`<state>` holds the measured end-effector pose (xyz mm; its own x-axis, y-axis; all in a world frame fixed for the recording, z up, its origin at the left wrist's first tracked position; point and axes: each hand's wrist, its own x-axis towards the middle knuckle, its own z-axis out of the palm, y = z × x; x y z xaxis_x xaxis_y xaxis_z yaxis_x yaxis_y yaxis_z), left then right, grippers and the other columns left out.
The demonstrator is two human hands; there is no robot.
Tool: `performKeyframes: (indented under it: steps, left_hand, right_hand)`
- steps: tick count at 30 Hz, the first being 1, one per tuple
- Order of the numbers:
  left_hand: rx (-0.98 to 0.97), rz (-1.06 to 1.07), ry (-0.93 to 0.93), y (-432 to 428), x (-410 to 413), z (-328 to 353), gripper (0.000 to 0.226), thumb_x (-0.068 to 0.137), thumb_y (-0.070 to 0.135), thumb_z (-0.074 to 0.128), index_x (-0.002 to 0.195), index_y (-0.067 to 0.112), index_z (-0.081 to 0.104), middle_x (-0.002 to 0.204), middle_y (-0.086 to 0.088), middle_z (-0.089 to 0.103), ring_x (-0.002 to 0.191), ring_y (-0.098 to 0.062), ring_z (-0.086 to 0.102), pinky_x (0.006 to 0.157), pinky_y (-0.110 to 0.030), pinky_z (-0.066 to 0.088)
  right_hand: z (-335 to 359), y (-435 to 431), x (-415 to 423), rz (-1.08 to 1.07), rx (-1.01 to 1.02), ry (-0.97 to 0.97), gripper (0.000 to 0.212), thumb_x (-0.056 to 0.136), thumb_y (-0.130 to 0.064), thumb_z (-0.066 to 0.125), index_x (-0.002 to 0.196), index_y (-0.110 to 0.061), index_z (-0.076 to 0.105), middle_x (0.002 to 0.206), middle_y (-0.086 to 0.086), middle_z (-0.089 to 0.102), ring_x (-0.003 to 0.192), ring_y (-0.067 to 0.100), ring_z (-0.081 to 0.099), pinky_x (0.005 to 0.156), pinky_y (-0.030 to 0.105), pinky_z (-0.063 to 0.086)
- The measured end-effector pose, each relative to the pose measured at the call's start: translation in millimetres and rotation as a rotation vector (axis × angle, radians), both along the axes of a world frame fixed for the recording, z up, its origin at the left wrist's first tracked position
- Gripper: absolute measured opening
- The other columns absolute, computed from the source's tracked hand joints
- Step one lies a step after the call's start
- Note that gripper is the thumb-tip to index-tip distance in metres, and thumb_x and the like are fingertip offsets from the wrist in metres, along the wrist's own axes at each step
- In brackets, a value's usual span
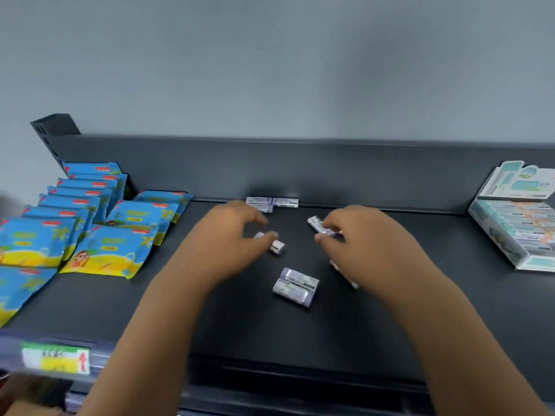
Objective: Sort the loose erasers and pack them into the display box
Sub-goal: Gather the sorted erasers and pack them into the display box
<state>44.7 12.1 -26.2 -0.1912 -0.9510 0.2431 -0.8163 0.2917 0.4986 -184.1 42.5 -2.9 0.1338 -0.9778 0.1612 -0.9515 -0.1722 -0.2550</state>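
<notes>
Small white-and-lilac erasers lie scattered on a dark shelf (pixel 300 334). My left hand (pixel 231 235) pinches one eraser (pixel 277 246) between thumb and fingers. My right hand (pixel 360 238) grips another eraser (pixel 318 224) by its near end. Two erasers (pixel 295 288) rest side by side between my forearms. Three more erasers (pixel 271 202) sit against the back wall. One eraser (pixel 345 273) peeks out from under my right wrist. The display box (pixel 510 235), partly filled with rows of erasers, stands at the far right with its lid up.
Blue-and-yellow snack-like packets (pixel 90 223) are fanned out in rows on the left of the shelf. A price label strip (pixel 57 355) runs along the front edge at the lower left. A raised back panel (pixel 330 169) closes off the shelf's rear.
</notes>
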Motion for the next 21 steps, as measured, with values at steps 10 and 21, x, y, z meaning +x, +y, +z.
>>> performKeyframes:
  steps: [10,21]
  left_hand:
    - [0.055,-0.167,-0.214,-81.9,4.2,-18.6,0.036,0.088,0.027,0.063,0.123,0.016,0.061,0.122,-0.006,0.058,0.115,-0.027,0.054,0.096,-0.038,0.047]
    - [0.079,-0.158,-0.3,-90.2,20.3,-19.3,0.015,0.089,0.028,0.064,0.087,0.017,0.075,0.089,-0.003,0.066,0.089,-0.027,0.065,0.078,-0.038,0.056]
  right_hand:
    - [-18.3,-46.4,42.7,-0.205,0.074,0.166,0.018,0.092,-0.034,0.06,0.094,-0.016,0.065,0.093,0.002,0.052,0.095,0.026,0.054,0.075,0.035,0.048]
    - [-21.0,-37.3,46.7,-0.35,0.166,-0.217,0.038,0.077,-0.016,0.08,0.112,-0.026,0.069,0.089,-0.012,0.064,0.093,0.013,0.062,0.078,0.025,0.048]
